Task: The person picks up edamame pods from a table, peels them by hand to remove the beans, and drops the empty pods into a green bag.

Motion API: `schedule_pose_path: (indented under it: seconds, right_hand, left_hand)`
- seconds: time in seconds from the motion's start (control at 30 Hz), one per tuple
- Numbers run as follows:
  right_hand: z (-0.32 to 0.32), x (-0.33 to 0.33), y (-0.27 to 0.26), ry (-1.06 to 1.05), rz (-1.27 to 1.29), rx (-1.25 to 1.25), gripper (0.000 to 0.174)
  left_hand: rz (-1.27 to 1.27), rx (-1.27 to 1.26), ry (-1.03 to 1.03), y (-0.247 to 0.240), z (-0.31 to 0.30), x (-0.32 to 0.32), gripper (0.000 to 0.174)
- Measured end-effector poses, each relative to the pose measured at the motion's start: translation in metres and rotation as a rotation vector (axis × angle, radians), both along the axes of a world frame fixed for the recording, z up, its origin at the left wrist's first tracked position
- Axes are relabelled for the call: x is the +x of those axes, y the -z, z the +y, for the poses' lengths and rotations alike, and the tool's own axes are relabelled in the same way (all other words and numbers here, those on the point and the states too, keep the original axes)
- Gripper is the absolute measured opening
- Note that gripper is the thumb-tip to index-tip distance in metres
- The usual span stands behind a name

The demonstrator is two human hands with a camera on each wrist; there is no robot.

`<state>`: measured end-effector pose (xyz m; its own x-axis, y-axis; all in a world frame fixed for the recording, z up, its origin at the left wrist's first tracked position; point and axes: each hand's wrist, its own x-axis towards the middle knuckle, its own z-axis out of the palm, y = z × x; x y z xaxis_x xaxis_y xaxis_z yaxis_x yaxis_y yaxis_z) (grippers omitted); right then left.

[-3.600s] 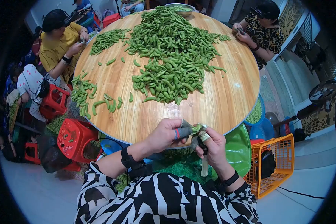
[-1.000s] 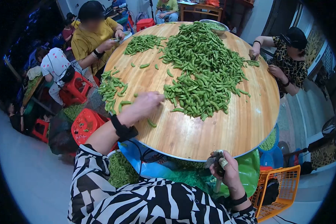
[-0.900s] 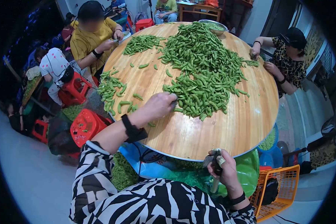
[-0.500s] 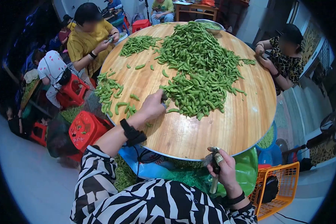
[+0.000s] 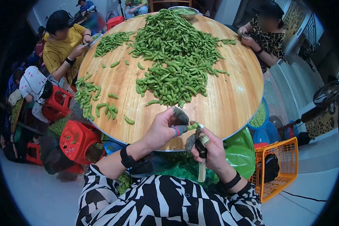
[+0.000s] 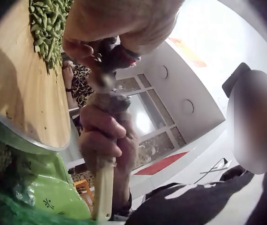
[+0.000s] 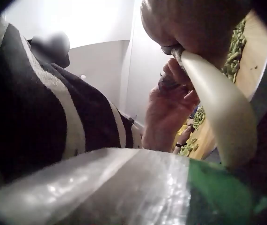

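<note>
My left hand (image 5: 160,130), its fingertips in dark cloth covers, pinches a green soybean pod (image 5: 193,126) just over the near edge of the table. The pod's right end meets the thumb side of my right hand (image 5: 211,150). That hand grips a tool by its long pale handle (image 5: 202,171), which points down out of the fist; the tool's working end is hidden by the fingers. In the right wrist view the same handle (image 7: 220,105) looms large. Beyond both hands, a big heap of soybean pods (image 5: 173,56) covers the middle of the round wooden table (image 5: 229,109).
Loose pods (image 5: 87,92) lie at the table's left. A metal bowl (image 5: 183,12) stands at the far edge. Two people sit at the table's sides. Below are a red stool (image 5: 77,139), a green bag (image 5: 241,150), an orange crate (image 5: 277,169) and a blue basin (image 5: 265,116).
My left hand has drawn back from the near left side of the heap to my right hand, bringing a pod. The right hand keeps the tool. The head view has shifted.
</note>
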<state>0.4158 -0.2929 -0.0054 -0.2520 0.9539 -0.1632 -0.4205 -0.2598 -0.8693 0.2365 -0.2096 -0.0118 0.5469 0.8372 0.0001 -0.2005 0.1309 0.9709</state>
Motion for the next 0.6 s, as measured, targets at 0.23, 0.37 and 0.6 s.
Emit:
schedule_pose_path:
  seconds: [0.23, 0.37, 0.6]
  right_hand:
    - [-0.005, 0.0, 0.003, 0.019, 0.046, -0.002, 0.044]
    - [-0.003, 0.001, 0.004, 0.007, 0.064, 0.034, 0.043]
    - [-0.002, -0.002, 0.002, 0.109, 0.169, -0.037, 0.038]
  left_hand:
    - [0.065, 0.071, -0.031, -0.004, -0.01, 0.007, 0.024]
    - [0.04, 0.129, -0.05, 0.002, -0.012, 0.009, 0.022]
    - [-0.21, -0.145, -0.004, 0.008, -0.007, 0.015, 0.019]
